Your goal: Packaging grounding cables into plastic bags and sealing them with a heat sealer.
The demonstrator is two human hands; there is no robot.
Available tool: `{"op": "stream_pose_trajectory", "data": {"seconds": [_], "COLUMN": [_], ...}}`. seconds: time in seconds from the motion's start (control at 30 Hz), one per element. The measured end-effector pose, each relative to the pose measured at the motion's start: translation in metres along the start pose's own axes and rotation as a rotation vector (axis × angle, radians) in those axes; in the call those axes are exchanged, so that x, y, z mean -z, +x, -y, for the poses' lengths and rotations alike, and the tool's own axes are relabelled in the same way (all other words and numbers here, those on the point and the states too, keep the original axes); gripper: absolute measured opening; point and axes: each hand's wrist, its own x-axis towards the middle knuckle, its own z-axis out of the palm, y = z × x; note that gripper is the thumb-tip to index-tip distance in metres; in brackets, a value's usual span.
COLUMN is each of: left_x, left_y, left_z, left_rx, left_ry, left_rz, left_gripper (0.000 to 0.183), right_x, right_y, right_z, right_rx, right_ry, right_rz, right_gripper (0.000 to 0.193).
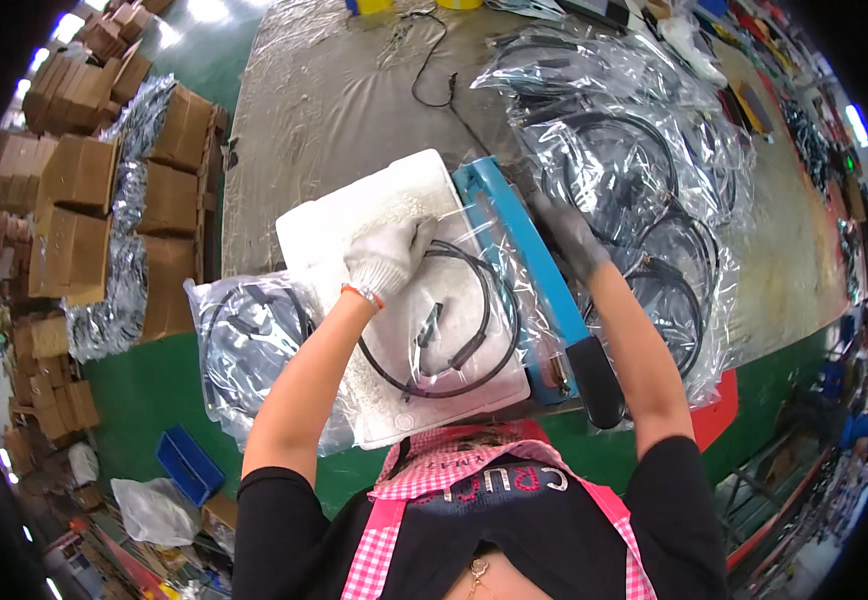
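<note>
My left hand (391, 252), in a white knitted glove, is closed at the top of a clear plastic bag (444, 350) with a coiled black cable (516, 325) inside. The bag lies on a white foam board (314, 225), its upper right edge reaching a blue hand-lever bag sealer (529, 260). That sealer stands slanted at the board's right, its black handle (594, 382) toward me. Just right of its blue arm is my right hand (574, 238), in a grey glove, fingers stretched out beside the bagged cables (644, 180). Whether it touches the sealer, I cannot tell.
Another bagged cable (254, 335) lies at the board's left. A power cord (444, 95) runs across the covered table (314, 100). Cardboard boxes (169, 200) are stacked at the left, with a blue bin (190, 466) on the green floor (124, 390). Something red (719, 410) stands by the table's right front.
</note>
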Motion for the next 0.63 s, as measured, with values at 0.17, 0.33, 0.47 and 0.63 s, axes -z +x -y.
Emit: {"op": "stream_pose_trajectory", "data": {"seconds": [0.17,0.33,0.47,0.63], "left_x": [0.005,0.001,-0.001,-0.015], "left_y": [0.017,0.012,0.015,0.033], "left_z": [-0.002,0.009,0.008,0.0], "left_rx": [-0.046,-0.019,-0.066,-0.181], "left_ry": [-0.072,-0.089,-0.079,-0.064], "left_rz": [-0.013,-0.023,-0.06,-0.162], "left_gripper": [0.052,0.055,0.055,0.058], "right_x": [0.072,-0.02,-0.039,-0.031], "right_y": [-0.094,-0.178,-0.153,-0.148], "right_z": [-0.078,-0.001,-0.078,-0.11], "right_rx": [0.118,0.377,0.453,0.574], "right_ry": [-0.811,-0.311,-1.361,-1.412], "right_rz": [-0.064,-0.177,-0.385,-0.411], "right_gripper": [0.032,0.035,0.052,0.063]}}
